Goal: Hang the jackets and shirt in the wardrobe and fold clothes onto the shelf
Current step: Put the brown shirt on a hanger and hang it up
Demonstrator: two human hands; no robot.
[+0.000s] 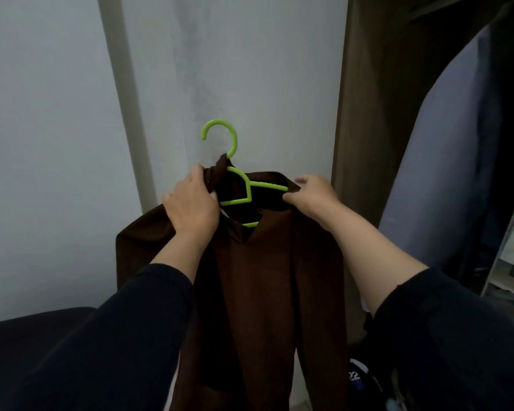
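Observation:
A dark brown jacket [258,292] hangs in front of me on a bright green plastic hanger [235,176], whose hook points up and to the left. My left hand [190,203] grips the jacket's collar and left shoulder. My right hand [312,194] pinches the right shoulder of the jacket over the hanger's arm. The lower part of the hanger is hidden inside the jacket. The wardrobe [365,114] stands open to the right, its brown side panel close to my right hand.
A pale blue-grey garment [445,161] and a dark one hang inside the wardrobe at right. A white wall with a pale vertical strip [125,99] is behind the jacket. A dark surface [27,336] lies at lower left. A mirror edge [508,238] shows at far right.

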